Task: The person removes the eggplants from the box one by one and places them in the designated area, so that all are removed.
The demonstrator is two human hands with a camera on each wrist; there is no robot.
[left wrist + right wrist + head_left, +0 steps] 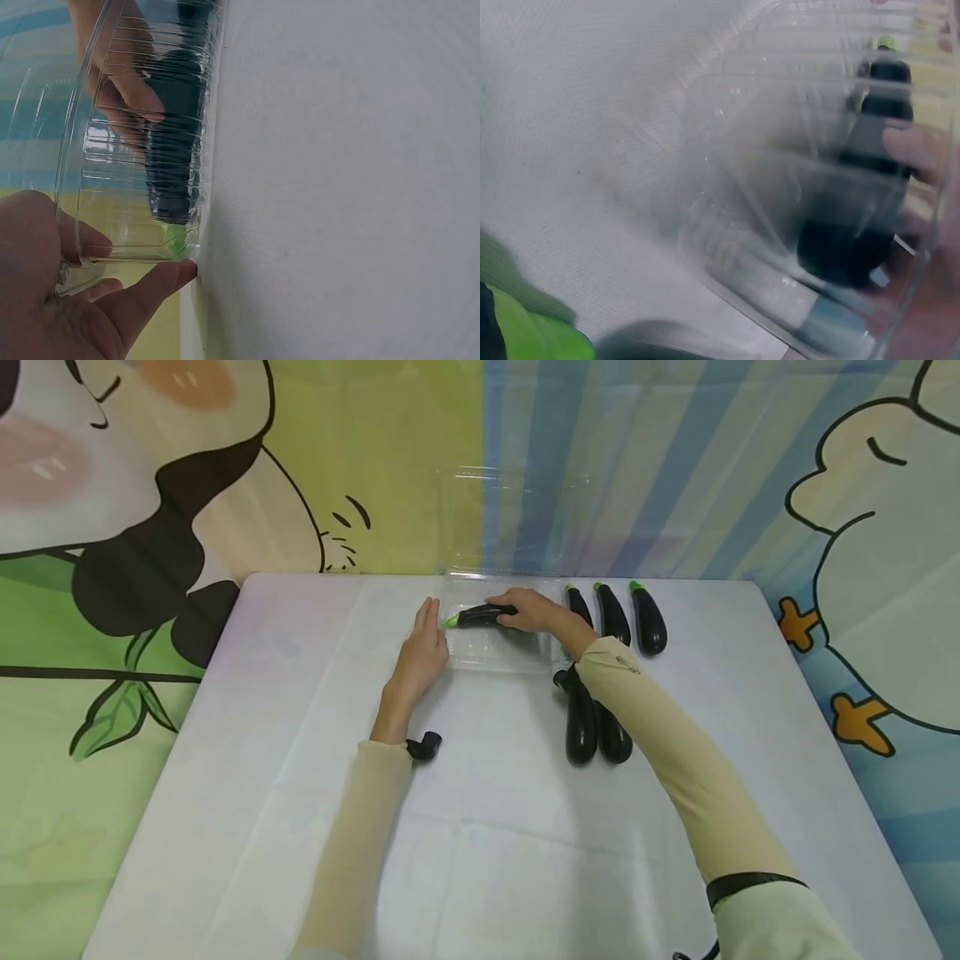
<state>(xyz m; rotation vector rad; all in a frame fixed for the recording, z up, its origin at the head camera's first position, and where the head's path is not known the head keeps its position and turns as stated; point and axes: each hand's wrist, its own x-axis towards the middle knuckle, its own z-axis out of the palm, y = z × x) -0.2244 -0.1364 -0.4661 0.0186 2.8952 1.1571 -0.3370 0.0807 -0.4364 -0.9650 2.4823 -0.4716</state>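
A clear plastic clamshell container (495,660) stands near the table's back edge, lid (517,518) raised behind it. Inside it lies a dark, glossy eggplant (477,616), its green stem end pointing left. My right hand (528,610) grips this eggplant from above by its thick end; the right wrist view shows the thumb along the eggplant (855,202) through the clear wall. At the container's left side my left hand (422,660) holds the wall (139,260), one digit inside the rim and others outside, as the left wrist view shows.
To the container's right, more eggplants lie in two rows: a back row with one eggplant (649,620) at its right end, and a front row with another eggplant (581,718), partly under my right sleeve (660,735). A printed cartoon curtain (405,468) hangs behind the white table (480,860).
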